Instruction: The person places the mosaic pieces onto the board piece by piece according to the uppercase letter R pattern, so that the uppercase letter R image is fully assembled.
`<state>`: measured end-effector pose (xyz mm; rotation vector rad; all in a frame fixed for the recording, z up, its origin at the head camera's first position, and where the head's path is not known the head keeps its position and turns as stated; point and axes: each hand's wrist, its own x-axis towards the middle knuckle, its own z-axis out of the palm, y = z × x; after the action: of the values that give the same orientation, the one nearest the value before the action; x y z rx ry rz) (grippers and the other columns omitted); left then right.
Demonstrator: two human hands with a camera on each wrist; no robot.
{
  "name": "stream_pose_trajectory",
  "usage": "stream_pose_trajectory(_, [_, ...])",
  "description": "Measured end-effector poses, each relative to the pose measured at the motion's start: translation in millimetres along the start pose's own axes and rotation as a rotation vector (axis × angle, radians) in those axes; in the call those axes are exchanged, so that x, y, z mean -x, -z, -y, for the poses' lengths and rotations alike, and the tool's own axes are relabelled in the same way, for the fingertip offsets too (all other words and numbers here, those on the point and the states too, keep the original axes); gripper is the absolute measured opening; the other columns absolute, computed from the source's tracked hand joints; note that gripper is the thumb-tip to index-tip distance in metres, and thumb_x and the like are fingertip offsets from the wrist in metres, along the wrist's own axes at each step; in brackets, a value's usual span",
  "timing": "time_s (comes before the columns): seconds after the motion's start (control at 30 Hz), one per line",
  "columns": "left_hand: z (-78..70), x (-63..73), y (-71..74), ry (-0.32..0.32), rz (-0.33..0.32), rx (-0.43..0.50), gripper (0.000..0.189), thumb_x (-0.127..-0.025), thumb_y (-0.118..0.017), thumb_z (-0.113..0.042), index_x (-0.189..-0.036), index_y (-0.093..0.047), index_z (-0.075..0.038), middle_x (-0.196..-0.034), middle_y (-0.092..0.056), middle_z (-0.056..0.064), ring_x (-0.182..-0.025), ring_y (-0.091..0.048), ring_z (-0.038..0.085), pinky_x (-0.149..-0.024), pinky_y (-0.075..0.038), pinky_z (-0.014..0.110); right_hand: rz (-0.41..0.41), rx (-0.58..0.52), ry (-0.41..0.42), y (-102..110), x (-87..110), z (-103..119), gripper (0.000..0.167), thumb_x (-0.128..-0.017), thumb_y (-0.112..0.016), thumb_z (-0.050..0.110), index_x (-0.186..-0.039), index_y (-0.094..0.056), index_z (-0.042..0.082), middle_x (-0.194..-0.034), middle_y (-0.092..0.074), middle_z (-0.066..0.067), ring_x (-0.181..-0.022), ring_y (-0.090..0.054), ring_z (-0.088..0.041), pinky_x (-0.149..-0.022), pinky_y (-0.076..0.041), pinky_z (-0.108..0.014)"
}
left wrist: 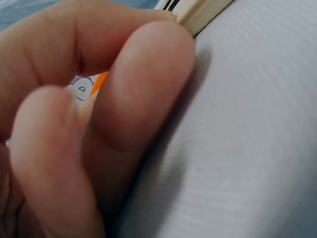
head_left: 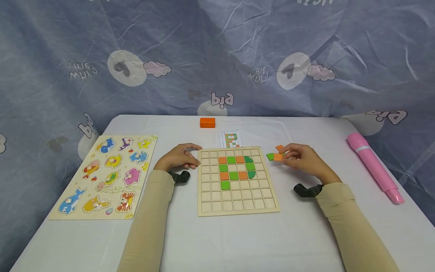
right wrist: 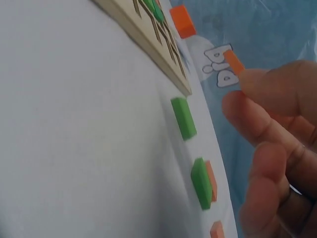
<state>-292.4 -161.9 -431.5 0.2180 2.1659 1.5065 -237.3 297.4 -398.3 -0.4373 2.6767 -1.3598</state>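
Observation:
A wooden grid board (head_left: 242,204) lies at the centre, with orange, green and dark green tiles set in some squares. My left hand (head_left: 179,155) touches the board's left edge with its fingertips; the left wrist view shows bent fingers (left wrist: 143,84) close against the board's edge (left wrist: 203,15). To the right of the board, my right hand (head_left: 300,160) pinches an orange tile (right wrist: 234,63) between thumb and finger, above the table. Loose green tiles (right wrist: 184,118) and orange tiles (right wrist: 217,230) lie beneath it, partly hidden by the hand in the head view.
A small card (head_left: 230,139) with a coloured grid pattern lies behind the board, and an orange block (head_left: 207,123) sits farther back. On the left is a sea-animal puzzle board (head_left: 117,155). A pink marker-shaped object (head_left: 375,166) lies at the right. Printed cloth (head_left: 217,56) hangs behind the table.

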Motion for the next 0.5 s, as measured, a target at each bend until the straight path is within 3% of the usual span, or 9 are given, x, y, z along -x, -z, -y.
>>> stream_pose_trajectory(0.23, [-0.2,0.7,-1.1,0.013,-0.009,-0.001,0.071,-0.09,-0.082,0.002,-0.155,-0.054,-0.005,-0.077,-0.071,0.004,-0.06,-0.068,0.008,-0.053,-0.047,0.015,0.013,0.034,0.063,-13,-2.6,12,0.032,-0.094,-0.08,-0.001,-0.123,-0.07,-0.008,-0.122,-0.075,-0.026,-0.085,-0.068,-0.001,-0.07,-0.054,-0.022])
stream_pose_trajectory(0.5, [-1.3,1.9,-1.2,0.005,-0.011,-0.02,0.071,-0.09,-0.083,0.0,-0.155,-0.055,-0.007,-0.079,-0.072,0.005,-0.061,-0.069,0.009,-0.054,-0.048,0.016,0.065,0.058,0.109,-26,-4.0,20,0.026,-0.092,-0.081,-0.003,-0.117,-0.072,-0.004,-0.099,-0.079,-0.012,-0.08,-0.064,-0.009,-0.073,-0.051,-0.022])
